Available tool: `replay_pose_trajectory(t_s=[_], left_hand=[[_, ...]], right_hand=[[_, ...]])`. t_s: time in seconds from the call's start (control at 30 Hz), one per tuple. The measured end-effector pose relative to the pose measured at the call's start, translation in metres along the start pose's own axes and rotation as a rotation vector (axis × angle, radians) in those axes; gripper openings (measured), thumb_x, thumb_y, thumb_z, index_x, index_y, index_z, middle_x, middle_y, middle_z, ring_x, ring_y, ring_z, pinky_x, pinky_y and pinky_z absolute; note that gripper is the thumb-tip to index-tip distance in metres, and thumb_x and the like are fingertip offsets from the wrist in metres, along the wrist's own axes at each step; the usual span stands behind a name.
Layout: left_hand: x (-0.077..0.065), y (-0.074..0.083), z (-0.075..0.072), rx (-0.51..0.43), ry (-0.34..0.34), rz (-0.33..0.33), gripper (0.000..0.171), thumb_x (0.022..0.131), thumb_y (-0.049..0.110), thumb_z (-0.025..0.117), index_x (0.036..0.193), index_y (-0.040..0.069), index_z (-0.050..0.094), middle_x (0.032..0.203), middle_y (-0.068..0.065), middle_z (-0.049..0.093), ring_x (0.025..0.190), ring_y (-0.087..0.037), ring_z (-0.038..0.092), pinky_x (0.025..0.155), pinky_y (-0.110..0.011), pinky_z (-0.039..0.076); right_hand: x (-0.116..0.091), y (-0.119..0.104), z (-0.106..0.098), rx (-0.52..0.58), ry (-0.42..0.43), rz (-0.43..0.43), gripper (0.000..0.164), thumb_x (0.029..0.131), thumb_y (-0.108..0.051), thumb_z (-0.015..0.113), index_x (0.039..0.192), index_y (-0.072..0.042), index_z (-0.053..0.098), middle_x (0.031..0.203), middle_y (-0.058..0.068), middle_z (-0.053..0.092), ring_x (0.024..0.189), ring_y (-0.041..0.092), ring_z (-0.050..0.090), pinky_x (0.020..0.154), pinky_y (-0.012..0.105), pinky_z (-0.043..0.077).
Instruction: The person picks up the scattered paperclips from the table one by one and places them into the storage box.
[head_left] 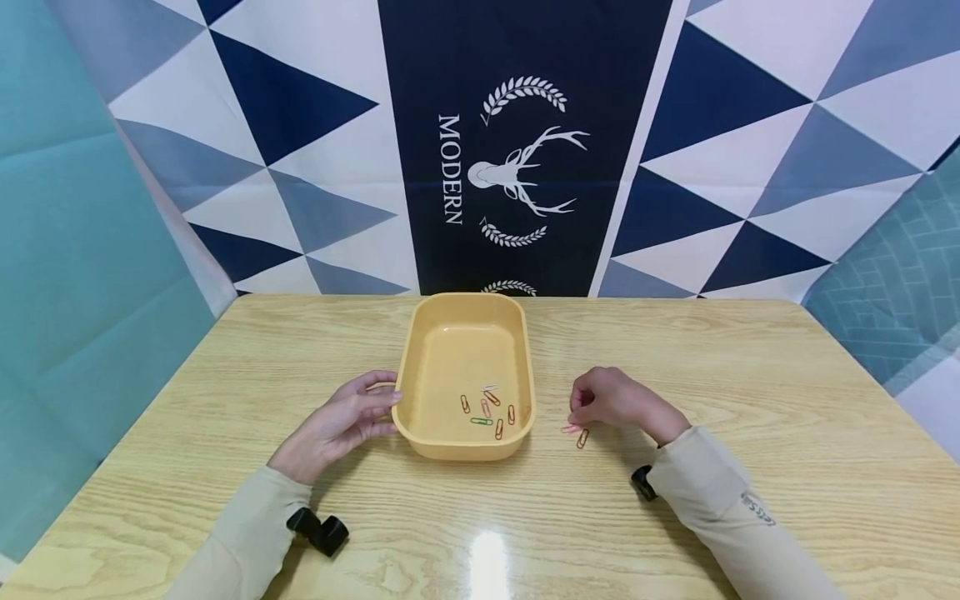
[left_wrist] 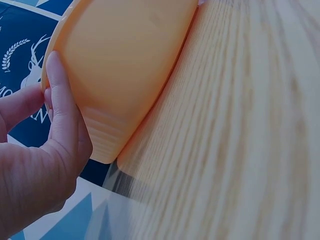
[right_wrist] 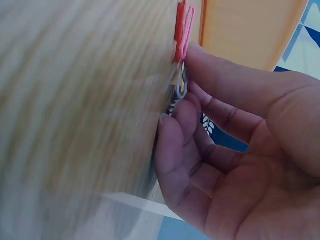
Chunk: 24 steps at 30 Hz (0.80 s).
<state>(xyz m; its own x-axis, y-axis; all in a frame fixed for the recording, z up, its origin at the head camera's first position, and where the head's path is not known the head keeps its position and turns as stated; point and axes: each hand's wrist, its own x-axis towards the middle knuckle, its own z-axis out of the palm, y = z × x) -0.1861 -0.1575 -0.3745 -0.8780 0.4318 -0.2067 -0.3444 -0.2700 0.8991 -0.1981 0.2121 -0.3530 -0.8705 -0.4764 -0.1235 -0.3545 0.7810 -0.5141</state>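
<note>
A shallow yellow plastic basin [head_left: 465, 350] stands on the table with several coloured paper clips, among them a green paper clip [head_left: 482, 422], on its floor at the near end. On its left side, my left hand [head_left: 348, 421] pinches the rim, fingers along the outer wall [left_wrist: 130, 60]. To the right of the basin, my right hand [head_left: 611, 398] is down at the tabletop with a grey paper clip [right_wrist: 181, 82] between thumb and fingertips. Beside those fingertips lie a pink paper clip [right_wrist: 187, 32] and an orange-brown paper clip [head_left: 582, 438].
The wooden table [head_left: 637, 533] reaches back to a patterned cloth [head_left: 322, 125] hanging behind the basin. A black wrist mount [head_left: 318, 532] sits on the left sleeve and another black mount [head_left: 643, 483] on the right one.
</note>
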Motion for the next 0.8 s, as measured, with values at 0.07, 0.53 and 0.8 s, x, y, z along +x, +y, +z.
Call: replay_pose_trajectory(t_s=[0.07, 0.53, 0.8], left_hand=[[-0.0001, -0.0002, -0.0005, 0.003, -0.007, 0.004, 0.046, 0.096, -0.003, 0.053, 0.134, -0.008, 0.027, 0.105, -0.014, 0.058, 0.084, -0.019, 0.064, 0.068, -0.025, 0.057], [0.0009, -0.0008, -0.0001, -0.012, -0.002, 0.000, 0.046, 0.096, -0.003, 0.052, 0.135, -0.007, 0.027, 0.105, -0.015, 0.058, 0.084, -0.020, 0.065, 0.068, -0.026, 0.058], [0.0004, -0.0006, 0.0006, -0.018, 0.002, -0.003, 0.045, 0.096, -0.004, 0.051, 0.134, -0.008, 0.027, 0.105, -0.015, 0.057, 0.082, -0.020, 0.065, 0.066, -0.025, 0.058]], right_hand=[[-0.0004, 0.0009, -0.0008, -0.014, -0.011, -0.007, 0.019, 0.085, -0.009, 0.073, 0.072, -0.010, 0.059, 0.067, -0.004, 0.051, 0.062, 0.012, 0.044, 0.060, 0.026, 0.037], [-0.0020, 0.0014, -0.0052, 0.024, -0.069, 0.064, 0.005, 0.088, 0.000, 0.067, 0.084, -0.002, 0.063, 0.072, 0.000, 0.056, 0.064, 0.012, 0.049, 0.060, 0.027, 0.045], [-0.0027, 0.0034, -0.0080, 0.134, -0.058, 0.091, 0.005, 0.088, 0.001, 0.065, 0.084, 0.000, 0.061, 0.072, 0.002, 0.060, 0.063, 0.014, 0.054, 0.058, 0.028, 0.049]])
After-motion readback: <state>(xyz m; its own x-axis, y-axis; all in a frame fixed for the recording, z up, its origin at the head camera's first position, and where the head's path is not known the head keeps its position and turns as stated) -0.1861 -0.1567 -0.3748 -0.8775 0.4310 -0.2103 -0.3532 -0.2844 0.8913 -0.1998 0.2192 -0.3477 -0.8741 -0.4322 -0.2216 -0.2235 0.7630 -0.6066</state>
